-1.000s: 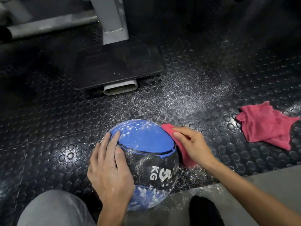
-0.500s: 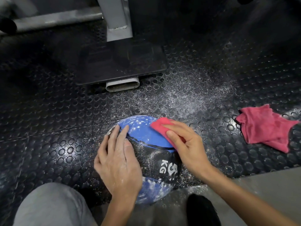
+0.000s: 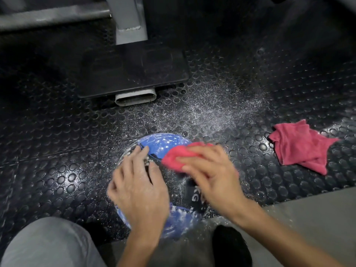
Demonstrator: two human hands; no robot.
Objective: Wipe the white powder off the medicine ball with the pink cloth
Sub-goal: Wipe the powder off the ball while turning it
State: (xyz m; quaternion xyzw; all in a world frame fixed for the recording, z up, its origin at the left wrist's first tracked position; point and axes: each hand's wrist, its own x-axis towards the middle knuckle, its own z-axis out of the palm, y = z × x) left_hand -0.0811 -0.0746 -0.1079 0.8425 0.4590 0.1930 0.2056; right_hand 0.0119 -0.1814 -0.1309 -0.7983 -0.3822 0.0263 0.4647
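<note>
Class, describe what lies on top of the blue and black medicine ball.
The left hand rests on the blue and black medicine ball; the right hand presses a pink cloth onto it. White powder speckles its bare blue top. The surface under hands and cloth is hidden.

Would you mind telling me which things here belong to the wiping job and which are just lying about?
In use: medicine ball, pink cloth, left hand, right hand.
Lying about: spare pink cloth, grey post, black base plate.
</note>
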